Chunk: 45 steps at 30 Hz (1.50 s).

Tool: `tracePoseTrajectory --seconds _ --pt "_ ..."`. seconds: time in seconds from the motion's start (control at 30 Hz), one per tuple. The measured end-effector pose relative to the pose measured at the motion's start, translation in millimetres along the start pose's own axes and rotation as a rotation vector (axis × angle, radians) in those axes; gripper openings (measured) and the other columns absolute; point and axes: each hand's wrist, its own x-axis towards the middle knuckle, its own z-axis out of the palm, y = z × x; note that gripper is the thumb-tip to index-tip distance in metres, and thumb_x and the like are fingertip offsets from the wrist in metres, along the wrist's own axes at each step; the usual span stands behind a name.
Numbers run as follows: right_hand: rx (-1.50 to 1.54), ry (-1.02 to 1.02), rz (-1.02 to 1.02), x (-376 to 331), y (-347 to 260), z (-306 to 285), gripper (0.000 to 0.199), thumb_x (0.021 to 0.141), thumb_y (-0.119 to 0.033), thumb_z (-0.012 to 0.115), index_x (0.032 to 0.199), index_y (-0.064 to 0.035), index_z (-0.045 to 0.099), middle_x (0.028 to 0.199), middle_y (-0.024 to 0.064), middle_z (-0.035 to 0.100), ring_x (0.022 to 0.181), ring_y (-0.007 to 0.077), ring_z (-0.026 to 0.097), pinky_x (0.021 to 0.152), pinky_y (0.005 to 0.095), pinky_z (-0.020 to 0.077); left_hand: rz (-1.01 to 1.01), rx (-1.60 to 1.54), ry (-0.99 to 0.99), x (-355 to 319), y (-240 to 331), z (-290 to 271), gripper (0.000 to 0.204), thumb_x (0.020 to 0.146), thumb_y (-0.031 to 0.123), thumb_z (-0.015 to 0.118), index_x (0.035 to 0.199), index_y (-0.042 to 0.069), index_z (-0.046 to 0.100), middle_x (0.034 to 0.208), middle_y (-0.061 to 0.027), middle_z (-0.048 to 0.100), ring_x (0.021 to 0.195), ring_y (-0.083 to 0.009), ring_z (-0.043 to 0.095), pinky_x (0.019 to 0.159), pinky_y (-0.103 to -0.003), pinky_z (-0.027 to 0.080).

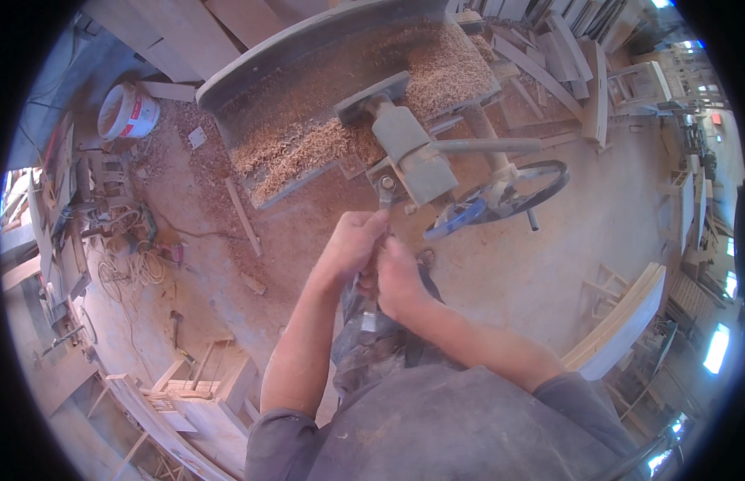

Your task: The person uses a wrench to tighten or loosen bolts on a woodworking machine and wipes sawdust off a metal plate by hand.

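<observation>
A: Near first. Your left hand (350, 244) and right hand (398, 276) are touching, both curled shut on one wrench (383, 200), left fingers wrapped high on the handle, right fist just below. Two hands on one handle, stacked, probably for more leverage.

B: Where's the wrench head?

A: Up on one bolt (386, 183) at the near corner of the grey machine head (412, 152). You're standing right over it, so the pull comes toward your body.

B: Counts beyond that?

A: One hand wheel (512, 196) with a blue part, just right of the head. One long lever (488, 146) sticking out right. One machine table (324, 96) covered in wood shavings, too many to count. Farther left, one white bucket (128, 112) on the floor. Stacked planks (565, 56) at the back, number can't tell.
</observation>
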Motion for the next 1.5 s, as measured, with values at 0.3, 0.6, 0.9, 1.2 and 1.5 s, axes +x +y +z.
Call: tracePoseTrajectory --seconds 0.3,0.6,0.9,1.2,1.5 --pt "-0.172 -0.029 0.044 -7.3 -35.9 -52.8 0.018 0.102 -0.026 0.054 0.100 -0.0091 0.060 0.070 -0.0006 0.052 0.048 0.0095 0.047 0.038 0.0276 0.0313 0.250 -0.435 0.260 18.7 -50.4 71.6 0.039 0.104 0.028 0.051 0.081 -0.002 0.063 0.069 -0.0001 0.058 0.064 -0.0081 0.050 0.058 -0.030 0.044" --pt "-0.066 -0.073 0.003 -16.0 -22.4 -27.9 0.018 0.102 -0.026 0.050 0.107 -0.0105 0.057 0.074 -0.0016 0.053 0.049 0.0060 0.044 0.039 0.0239 0.0297 0.204 -0.204 0.193 9.3 -44.1 43.7 0.040 0.103 0.029 0.052 0.081 -0.003 0.062 0.069 -0.0029 0.058 0.066 -0.0096 0.051 0.061 -0.031 0.045" --pt "-0.312 -0.083 -0.166 -2.5 -14.4 -47.9 0.022 0.104 -0.023 0.048 0.117 -0.0076 0.057 0.102 0.0040 0.061 0.093 0.0104 0.061 0.071 0.0255 0.0514 0.307 -0.335 0.249 5.6 -47.9 61.7 0.034 0.103 0.027 0.053 0.087 -0.002 0.064 0.073 0.0023 0.058 0.069 -0.0069 0.050 0.061 -0.028 0.046" --pt "-0.286 -0.008 -0.241 -4.3 -6.5 -27.1 0.021 0.106 -0.026 0.044 0.104 -0.0090 0.057 0.076 -0.0010 0.053 0.053 0.0060 0.047 0.040 0.0244 0.0321 0.260 -0.368 0.092 8.1 -54.9 41.9 0.036 0.105 0.031 0.052 0.091 0.000 0.064 0.083 -0.0042 0.067 0.072 -0.0094 0.060 0.064 -0.025 0.050" --pt "-0.226 -0.048 -0.187 -10.6 -13.2 -20.0 0.024 0.106 -0.030 0.044 0.107 -0.0088 0.054 0.073 -0.0006 0.050 0.048 0.0075 0.045 0.038 0.0254 0.0308 0.265 -0.320 0.042 7.8 -51.1 35.6 0.036 0.105 0.031 0.052 0.092 -0.001 0.064 0.082 -0.0031 0.066 0.072 -0.0088 0.059 0.065 -0.025 0.050"
